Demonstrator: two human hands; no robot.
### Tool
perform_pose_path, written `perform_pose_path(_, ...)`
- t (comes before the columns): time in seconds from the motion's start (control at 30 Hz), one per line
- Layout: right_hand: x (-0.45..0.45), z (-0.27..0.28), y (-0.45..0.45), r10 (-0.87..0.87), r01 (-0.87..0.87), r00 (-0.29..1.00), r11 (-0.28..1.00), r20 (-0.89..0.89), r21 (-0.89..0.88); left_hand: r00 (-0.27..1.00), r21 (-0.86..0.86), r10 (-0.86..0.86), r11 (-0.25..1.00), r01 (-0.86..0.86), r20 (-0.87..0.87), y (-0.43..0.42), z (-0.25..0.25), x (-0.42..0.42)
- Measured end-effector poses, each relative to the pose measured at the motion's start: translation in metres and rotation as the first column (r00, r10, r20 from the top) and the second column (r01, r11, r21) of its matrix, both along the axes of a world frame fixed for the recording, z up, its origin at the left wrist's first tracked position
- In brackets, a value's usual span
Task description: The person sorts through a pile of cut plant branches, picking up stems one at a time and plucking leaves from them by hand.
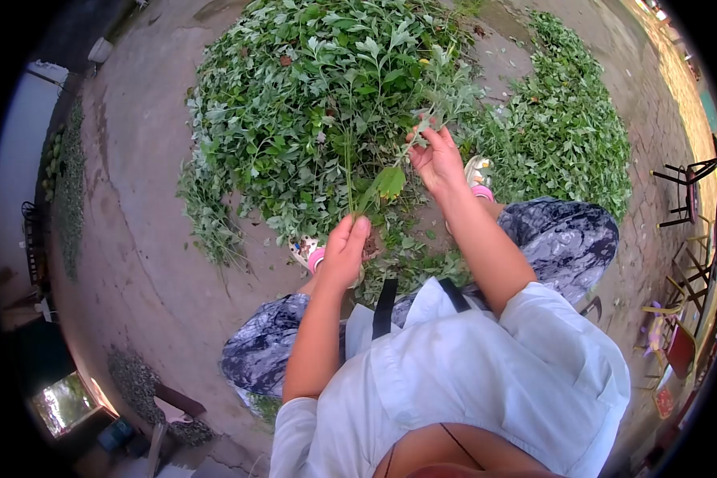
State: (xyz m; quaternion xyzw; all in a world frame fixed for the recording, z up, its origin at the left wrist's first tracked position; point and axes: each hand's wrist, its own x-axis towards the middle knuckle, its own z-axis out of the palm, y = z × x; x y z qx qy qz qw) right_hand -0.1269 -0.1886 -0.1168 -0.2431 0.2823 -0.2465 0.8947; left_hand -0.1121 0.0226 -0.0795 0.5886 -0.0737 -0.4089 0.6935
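My left hand (347,245) is closed around the lower ends of a few thin green stems (349,171), which point up and away from me. A broad yellow-green leaf (389,182) hangs beside these stems, between my hands. Farther forward on the right, my right hand (438,158) pinches a leafy sprig (446,99) with pale grey-green leaves. Just beyond both hands lies a large heap of cut leafy plants (271,119). Where the sprig ends and the heap begins is hard to make out.
A second heap of leafy stems (566,119) lies to the right. Loose leaves (414,275) are scattered between my feet on the concrete ground (151,215). Folding chairs (685,191) stand at the far right, and a white bucket (100,50) is at the far left.
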Motion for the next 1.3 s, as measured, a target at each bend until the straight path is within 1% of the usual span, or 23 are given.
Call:
perform_pose_path(0.07,-0.005,0.003,-0.028,-0.158,0.155,0.987,0.982,-0.016,-0.112,0.996,0.046,0.069,0.996,-0.071,0.057,0.018,0.008,0.013)
perform_pose_path(0.1,-0.008,0.009,-0.040,-0.226,0.217,0.974,0.959,-0.029,-0.182,0.981,-0.014,0.191,0.982,-0.191,0.030,0.026,0.007,0.020)
perform_pose_path(0.13,-0.010,0.008,-0.051,-0.251,0.207,0.961,0.933,-0.119,-0.295,0.980,-0.051,0.194,0.980,-0.192,0.032,0.040,0.006,0.034)
perform_pose_path(0.17,-0.014,0.001,-0.059,-0.253,0.208,0.960,0.932,-0.122,-0.296,0.981,-0.051,0.192,0.980,-0.191,0.029,0.044,0.004,0.040)
perform_pose_path(0.23,-0.017,-0.017,-0.067,-0.144,0.052,0.971,0.907,-0.192,-0.418,0.888,0.074,0.453,0.885,-0.459,0.081,0.039,0.010,0.055)
perform_pose_path(0.3,-0.017,-0.034,-0.054,-0.117,0.017,0.961,0.928,-0.250,-0.372,0.906,0.119,0.423,0.898,-0.424,0.033,0.037,-0.021,0.069)
perform_pose_path(0.37,-0.017,-0.056,-0.036,0.054,-0.319,0.833,0.860,-0.551,-0.399,0.920,0.162,0.391,0.909,-0.384,-0.016,0.029,-0.057,0.077)
perform_pose_path(0.43,-0.011,-0.081,-0.016,0.080,-0.410,0.752,0.834,-0.654,-0.370,0.924,0.205,0.318,0.939,-0.277,-0.211,0.015,-0.089,0.076)
perform_pose_path(0.5,-0.007,-0.110,-0.005,0.259,-0.521,0.663,0.833,-0.702,-0.185,0.924,0.169,0.244,0.965,-0.201,-0.294,0.004,-0.126,0.077)
perform_pose_path(0.53,-0.001,-0.125,-0.001,0.269,-0.565,0.570,0.815,-0.776,-0.132,0.913,0.243,0.264,0.951,-0.192,-0.312,-0.008,-0.129,0.076)
perform_pose_path(0.57,0.004,-0.140,0.001,0.276,-0.602,0.467,0.795,-0.840,-0.073,0.908,0.243,0.271,0.950,-0.198,-0.319,-0.017,-0.142,0.077)
perform_pose_path(0.63,0.014,-0.170,0.001,0.267,-0.605,0.542,0.782,-0.797,-0.150,0.916,0.294,0.255,0.942,-0.163,-0.309,-0.037,-0.158,0.079)
perform_pose_path(0.7,0.026,-0.186,0.000,0.186,-0.727,0.382,0.665,-0.905,-0.170,0.926,0.326,0.248,0.933,-0.150,-0.284,-0.057,-0.170,0.079)
perform_pose_path(0.73,0.029,-0.192,-0.001,0.188,-0.728,0.376,0.666,-0.907,-0.163,0.938,0.356,0.241,0.923,-0.142,-0.251,-0.065,-0.176,0.080)
perform_pose_path(0.87,0.039,-0.204,-0.003,0.023,-0.866,0.262,0.447,-0.965,-0.224,0.922,0.388,0.238,0.915,-0.107,-0.306,-0.090,-0.191,0.092)
perform_pose_path(0.93,0.040,-0.173,0.002,0.186,-0.642,0.422,0.752,-0.887,-0.147,0.916,0.393,0.209,0.917,-0.063,-0.341,-0.093,-0.201,0.097)
perform_pose_path(0.97,0.037,-0.161,0.001,0.185,-0.642,0.418,0.753,-0.890,-0.145,0.910,0.394,0.181,0.919,-0.021,-0.372,-0.094,-0.205,0.099)
perform_pose_path(1.03,0.024,-0.143,-0.007,0.348,-0.437,0.774,0.898,-0.530,-0.049,0.907,0.380,0.180,0.925,-0.023,-0.382,-0.091,-0.208,0.098)
perform_pose_path(1.07,0.018,-0.140,-0.010,0.346,-0.436,0.773,0.898,-0.532,-0.050,0.905,0.367,0.180,0.930,-0.029,-0.386,-0.089,-0.209,0.096)
perform_pose_path(1.1,0.011,-0.137,-0.014,0.426,-0.429,0.812,0.899,-0.399,0.087,0.904,0.366,0.179,0.930,-0.028,-0.387,-0.087,-0.212,0.095)
perform_pose_path(1.13,0.006,-0.135,-0.015,0.480,-0.433,0.841,0.874,-0.250,0.221,0.894,0.332,0.264,0.933,-0.142,-0.361,-0.084,-0.214,0.093)
perform_pose_path(1.17,0.002,-0.134,-0.013,0.480,-0.433,0.841,0.874,-0.250,0.220,0.874,0.293,0.349,0.922,-0.255,-0.338,-0.082,-0.216,0.092)
perform_pose_path(1.3,-0.011,-0.121,0.007,0.488,-0.409,0.852,0.847,-0.190,0.339,0.940,0.349,0.290,0.912,-0.215,-0.179,-0.094,-0.212,0.090)
